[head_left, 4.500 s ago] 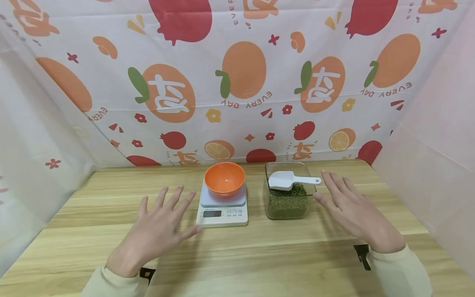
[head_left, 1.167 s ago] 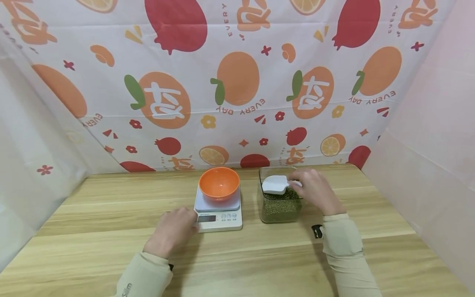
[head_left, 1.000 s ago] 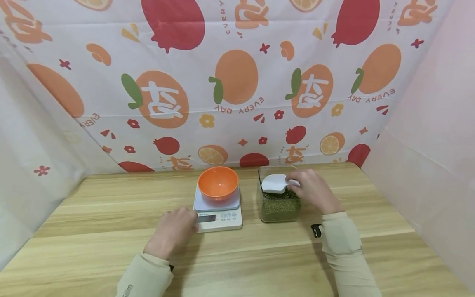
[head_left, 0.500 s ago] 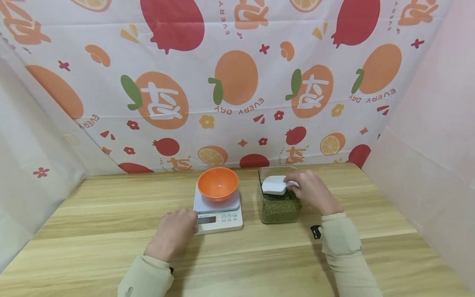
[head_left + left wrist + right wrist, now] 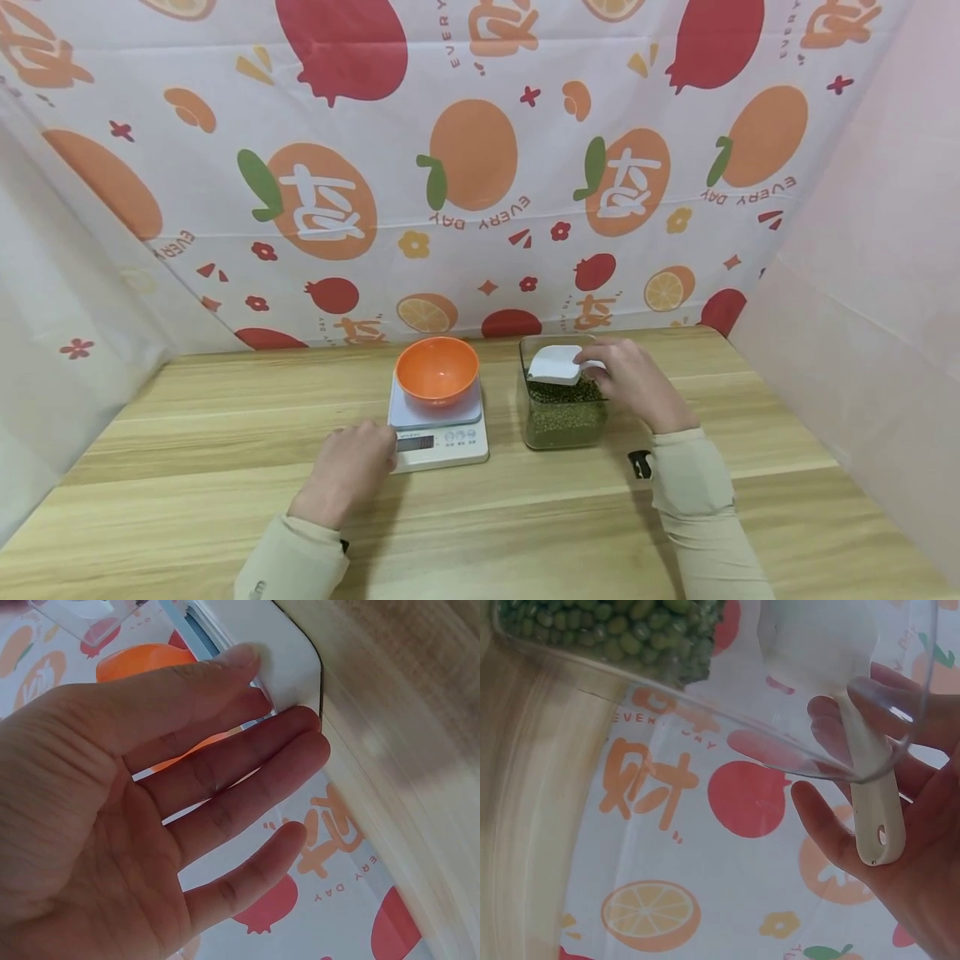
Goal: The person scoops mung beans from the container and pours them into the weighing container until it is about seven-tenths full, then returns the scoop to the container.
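Note:
In the head view, my left hand holds the left edge of a white kitchen scale. The left wrist view has its thumb and fingertips against the scale's corner, the little finger apart. An orange bowl stands on the scale, its visible inside bare. My right hand pinches the handle of a white scoop at the mouth of a clear container. Green mung beans partly fill that container. In the right wrist view, the scoop's handle lies between thumb and fingers, seen partly through the container wall.
All of it stands on a wooden table. Behind hangs a fruit-patterned cloth, with a pale curtain on the left and another pale sheet on the right. A gap separates scale and container.
Both hands, first spread apart above the table, have come to the scale and the scoop. Over the last half second the scoop has risen slightly. The left hand stays at the scale.

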`<state>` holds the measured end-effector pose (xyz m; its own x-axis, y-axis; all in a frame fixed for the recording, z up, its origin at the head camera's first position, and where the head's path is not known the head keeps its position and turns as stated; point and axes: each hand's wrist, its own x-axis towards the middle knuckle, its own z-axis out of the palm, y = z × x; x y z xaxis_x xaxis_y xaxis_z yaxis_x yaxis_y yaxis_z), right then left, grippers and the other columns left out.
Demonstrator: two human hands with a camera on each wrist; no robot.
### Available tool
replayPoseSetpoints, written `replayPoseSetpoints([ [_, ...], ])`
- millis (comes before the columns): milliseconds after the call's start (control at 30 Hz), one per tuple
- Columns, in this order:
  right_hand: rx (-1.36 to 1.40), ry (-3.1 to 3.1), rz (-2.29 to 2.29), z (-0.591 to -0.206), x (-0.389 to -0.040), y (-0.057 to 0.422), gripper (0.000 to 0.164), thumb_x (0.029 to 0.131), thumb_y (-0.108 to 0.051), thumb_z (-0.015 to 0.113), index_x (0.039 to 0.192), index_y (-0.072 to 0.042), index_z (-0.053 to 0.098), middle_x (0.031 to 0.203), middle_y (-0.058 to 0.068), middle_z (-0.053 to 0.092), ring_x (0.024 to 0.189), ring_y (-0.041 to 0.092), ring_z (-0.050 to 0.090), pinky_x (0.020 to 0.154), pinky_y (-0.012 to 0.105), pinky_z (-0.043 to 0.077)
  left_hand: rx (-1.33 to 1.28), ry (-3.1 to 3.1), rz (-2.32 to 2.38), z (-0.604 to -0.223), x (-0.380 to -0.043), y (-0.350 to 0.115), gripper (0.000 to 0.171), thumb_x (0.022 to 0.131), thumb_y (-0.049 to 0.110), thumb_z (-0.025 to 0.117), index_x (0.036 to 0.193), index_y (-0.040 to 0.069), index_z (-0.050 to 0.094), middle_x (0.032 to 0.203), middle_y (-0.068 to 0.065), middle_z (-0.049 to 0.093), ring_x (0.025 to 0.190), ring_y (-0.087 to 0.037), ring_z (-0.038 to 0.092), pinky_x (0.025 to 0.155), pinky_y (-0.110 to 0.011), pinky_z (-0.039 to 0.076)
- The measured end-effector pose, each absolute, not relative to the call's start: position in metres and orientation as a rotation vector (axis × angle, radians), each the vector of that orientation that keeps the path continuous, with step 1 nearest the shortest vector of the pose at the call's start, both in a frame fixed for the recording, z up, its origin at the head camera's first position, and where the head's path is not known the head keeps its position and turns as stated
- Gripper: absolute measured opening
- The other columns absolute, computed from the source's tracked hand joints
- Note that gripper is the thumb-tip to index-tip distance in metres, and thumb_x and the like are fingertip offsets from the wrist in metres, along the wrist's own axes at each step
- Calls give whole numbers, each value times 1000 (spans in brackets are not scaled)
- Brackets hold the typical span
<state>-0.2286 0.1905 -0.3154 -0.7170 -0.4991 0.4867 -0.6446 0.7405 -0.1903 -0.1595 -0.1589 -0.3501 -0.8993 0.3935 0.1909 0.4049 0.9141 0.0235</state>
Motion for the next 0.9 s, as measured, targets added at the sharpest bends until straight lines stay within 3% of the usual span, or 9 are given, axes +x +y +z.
replayPoseSetpoints([
  [300, 865, -2529, 500, -310, -226, 192, 18, 73, 5, 64, 85, -9, 69, 83, 2, 66, 78, 16, 57, 69, 39, 51, -611, -2878, -82, -350, -160, -158, 9, 69, 4, 68, 67, 5, 59, 58, -5, 53, 48, -16, 43, 43, -37, 44],
  [567, 871, -2568, 447, -306, -226, 192, 19, 73, 5, 62, 84, -9, 69, 84, 2, 67, 82, 19, 57, 73, 41, 49, -600, -2930, -78, -350, -160, -157, 11, 71, 5, 68, 65, 7, 59, 57, -3, 52, 50, -15, 42, 46, -38, 45],
  [900, 906, -2605, 401, -296, -226, 190, 20, 71, 7, 60, 82, -7, 69, 81, 4, 66, 71, 15, 56, 61, 35, 48, -606, -2901, -76, -350, -160, -159, 11, 70, 5, 68, 65, 6, 59, 56, -4, 52, 48, -16, 42, 44, -38, 45],
])
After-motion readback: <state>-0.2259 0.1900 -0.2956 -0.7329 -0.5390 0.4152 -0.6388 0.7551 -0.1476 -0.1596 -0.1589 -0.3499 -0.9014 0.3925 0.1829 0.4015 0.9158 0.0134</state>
